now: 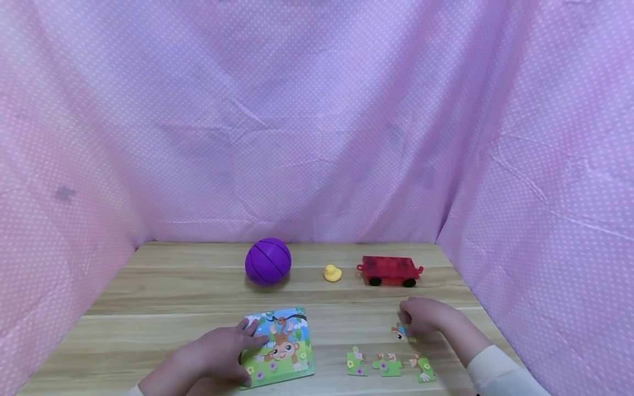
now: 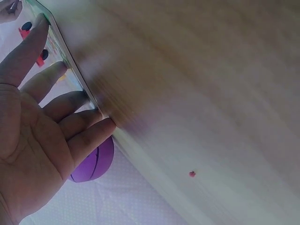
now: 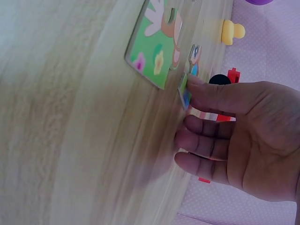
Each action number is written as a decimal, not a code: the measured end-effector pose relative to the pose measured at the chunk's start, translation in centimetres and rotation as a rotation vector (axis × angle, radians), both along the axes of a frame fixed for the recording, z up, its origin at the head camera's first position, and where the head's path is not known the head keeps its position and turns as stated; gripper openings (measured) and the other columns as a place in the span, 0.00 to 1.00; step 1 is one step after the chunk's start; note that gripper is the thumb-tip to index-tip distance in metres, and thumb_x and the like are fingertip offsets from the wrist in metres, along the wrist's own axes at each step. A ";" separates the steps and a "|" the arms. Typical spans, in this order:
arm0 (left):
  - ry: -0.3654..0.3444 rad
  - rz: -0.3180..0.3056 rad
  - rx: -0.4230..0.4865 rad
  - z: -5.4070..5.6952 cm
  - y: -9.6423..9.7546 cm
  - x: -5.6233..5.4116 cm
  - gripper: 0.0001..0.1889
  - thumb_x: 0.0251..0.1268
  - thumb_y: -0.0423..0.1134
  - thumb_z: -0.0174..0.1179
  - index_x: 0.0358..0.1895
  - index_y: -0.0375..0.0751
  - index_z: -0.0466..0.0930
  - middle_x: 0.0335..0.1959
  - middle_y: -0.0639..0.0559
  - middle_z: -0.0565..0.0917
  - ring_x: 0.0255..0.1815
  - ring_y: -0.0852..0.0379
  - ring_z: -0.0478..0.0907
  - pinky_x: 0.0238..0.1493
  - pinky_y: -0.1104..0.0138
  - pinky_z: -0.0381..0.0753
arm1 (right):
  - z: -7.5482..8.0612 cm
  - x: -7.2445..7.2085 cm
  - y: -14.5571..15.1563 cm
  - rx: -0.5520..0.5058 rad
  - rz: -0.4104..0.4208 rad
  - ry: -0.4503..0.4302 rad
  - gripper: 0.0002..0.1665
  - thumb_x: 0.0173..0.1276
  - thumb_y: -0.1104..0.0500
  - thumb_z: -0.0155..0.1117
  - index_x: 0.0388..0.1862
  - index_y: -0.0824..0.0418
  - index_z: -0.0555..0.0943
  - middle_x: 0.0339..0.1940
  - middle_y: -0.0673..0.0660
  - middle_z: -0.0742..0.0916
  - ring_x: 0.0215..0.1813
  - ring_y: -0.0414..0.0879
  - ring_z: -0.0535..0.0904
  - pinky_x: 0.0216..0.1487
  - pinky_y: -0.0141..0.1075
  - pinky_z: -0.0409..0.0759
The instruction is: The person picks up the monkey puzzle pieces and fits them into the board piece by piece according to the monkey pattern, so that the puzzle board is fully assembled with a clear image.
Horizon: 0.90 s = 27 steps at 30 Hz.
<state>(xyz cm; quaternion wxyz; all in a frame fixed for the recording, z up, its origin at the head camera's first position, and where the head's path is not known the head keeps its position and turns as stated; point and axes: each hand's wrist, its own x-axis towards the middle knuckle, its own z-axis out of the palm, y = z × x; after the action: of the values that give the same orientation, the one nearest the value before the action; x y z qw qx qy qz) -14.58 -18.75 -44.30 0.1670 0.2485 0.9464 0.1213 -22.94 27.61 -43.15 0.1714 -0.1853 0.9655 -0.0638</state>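
A square jigsaw puzzle with a monkey picture lies flat at the front middle of the table. On its left side rests my left hand; in the left wrist view its spread, fairly straight fingers touch the board's edge. Over at the right, my right hand pinches a jigsaw piece low at the tabletop. The right wrist view shows the thumb against that piece, with the index finger hidden. Three loose jigsaw pieces lie in a row nearer the front: left, middle and right.
Along the back of the wooden table stand a purple ball, a small yellow rubber duck and a red toy wagon with black wheels. Pink dotted cloth hangs behind and at both sides.
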 end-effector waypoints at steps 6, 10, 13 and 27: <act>-0.007 0.003 0.006 0.0 0.0 -0.1 0.42 0.40 0.58 0.75 0.67 0.63 0.74 0.73 0.38 0.67 0.73 0.33 0.61 0.64 0.40 0.69 | -0.5 -0.5 -0.5 -0.055 -0.002 0.007 0.15 0.54 0.65 0.71 0.24 0.56 0.71 0.23 0.50 0.74 0.30 0.46 0.69 0.31 0.39 0.65; -0.013 0.006 0.006 0.0 0.0 -0.1 0.42 0.40 0.58 0.75 0.67 0.64 0.74 0.73 0.38 0.67 0.73 0.33 0.61 0.64 0.39 0.69 | -0.8 -1.0 -1.0 -0.075 0.028 0.030 0.16 0.53 0.64 0.74 0.24 0.56 0.72 0.22 0.49 0.74 0.30 0.45 0.69 0.31 0.38 0.66; -0.015 0.008 0.009 0.0 0.0 0.0 0.42 0.41 0.58 0.75 0.67 0.63 0.74 0.73 0.38 0.67 0.74 0.33 0.61 0.64 0.40 0.69 | -1.0 -1.3 -1.5 -0.065 0.057 0.044 0.16 0.53 0.63 0.75 0.24 0.56 0.73 0.22 0.48 0.74 0.29 0.43 0.69 0.32 0.37 0.66; -0.027 0.018 0.020 0.0 0.0 0.0 0.42 0.40 0.58 0.75 0.67 0.65 0.73 0.74 0.39 0.66 0.74 0.33 0.59 0.65 0.39 0.67 | -1.7 -2.6 -3.5 -0.139 0.102 0.036 0.10 0.55 0.61 0.69 0.30 0.54 0.74 0.27 0.46 0.76 0.32 0.42 0.70 0.33 0.36 0.69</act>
<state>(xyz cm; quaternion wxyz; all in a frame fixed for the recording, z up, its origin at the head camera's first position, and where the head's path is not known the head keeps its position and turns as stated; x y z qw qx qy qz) -14.54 -18.72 -44.29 0.1760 0.2398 0.9450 0.1358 -25.55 24.12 -44.80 0.1437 -0.2469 0.9510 -0.1185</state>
